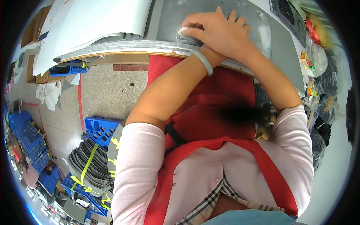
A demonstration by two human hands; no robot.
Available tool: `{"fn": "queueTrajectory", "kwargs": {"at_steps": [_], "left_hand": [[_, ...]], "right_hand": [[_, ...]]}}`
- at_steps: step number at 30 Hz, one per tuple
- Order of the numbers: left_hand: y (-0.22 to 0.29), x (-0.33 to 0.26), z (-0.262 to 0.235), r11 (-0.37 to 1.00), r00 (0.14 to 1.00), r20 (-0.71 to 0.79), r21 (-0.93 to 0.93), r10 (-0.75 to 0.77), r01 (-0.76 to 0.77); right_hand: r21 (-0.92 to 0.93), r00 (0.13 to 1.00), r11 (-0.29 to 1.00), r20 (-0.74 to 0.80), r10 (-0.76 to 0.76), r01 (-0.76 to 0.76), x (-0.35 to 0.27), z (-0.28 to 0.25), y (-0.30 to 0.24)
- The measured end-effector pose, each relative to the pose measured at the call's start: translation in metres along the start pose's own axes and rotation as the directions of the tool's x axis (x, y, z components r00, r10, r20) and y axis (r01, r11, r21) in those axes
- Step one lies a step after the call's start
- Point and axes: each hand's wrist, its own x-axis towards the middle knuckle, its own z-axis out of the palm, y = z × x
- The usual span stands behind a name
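Note:
My forearms cross at the wrists over a worktable, the right above the left. My right hand (210, 30) is closed, pinching a small white piece (183, 31) against a dark grey panel (170, 20). The piece's kind is mostly hidden by the fingers. Beneath and beyond it, my left hand (236, 19) lies with its fingers spread on the panel; its palm is covered by the right hand. Small corner-shaped marks show on the panel near the white piece and at the upper right. Under the panel lies a larger, smoother grey sheet (287, 62). A pale bangle circles my left wrist.
Large white sheets (101, 18) with a curled edge overlie the table's left side. Blue crates (99, 126) and a strapped stack of grey sheets (90, 161) stand on the floor at left. Plastic bags (318, 56) crowd the right. My red apron touches the table edge.

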Motion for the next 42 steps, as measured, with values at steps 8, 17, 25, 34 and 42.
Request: {"fn": "queueTrajectory", "kwargs": {"at_steps": [8, 17, 25, 34, 42], "left_hand": [[-0.003, 0.009, -0.006, 0.998, 0.993, 0.112, -0.036, -0.039, 0.043], [0.009, 0.014, -0.002, 0.995, 0.982, 0.169, -0.041, -0.082, 0.09], [0.004, 0.01, -0.01, 0.993, 0.982, 0.143, 0.009, -0.121, 0.121], [0.012, 0.018, -0.043, 0.916, 0.997, -0.077, -0.4, -0.019, -0.013], [0.018, -0.04, -0.129, 0.943, 0.972, 0.22, -0.333, 0.083, -0.006]], "right_hand": [[-0.651, 0.945, 0.753, -0.296, -0.141, -0.091, -0.015, 0.012, -0.031], [0.092, 0.739, 0.961, -0.621, 0.261, -0.261, -0.076, -0.096, 0.19], [0.487, 0.706, 0.842, -0.51, 0.491, -0.234, -0.111, -0.103, 0.245], [0.791, 0.833, 0.602, -0.254, 0.491, -0.113, -0.091, -0.086, 0.213], [0.902, 0.733, 0.21, -0.428, 0.528, 0.376, -0.086, -0.089, 0.186]]}}
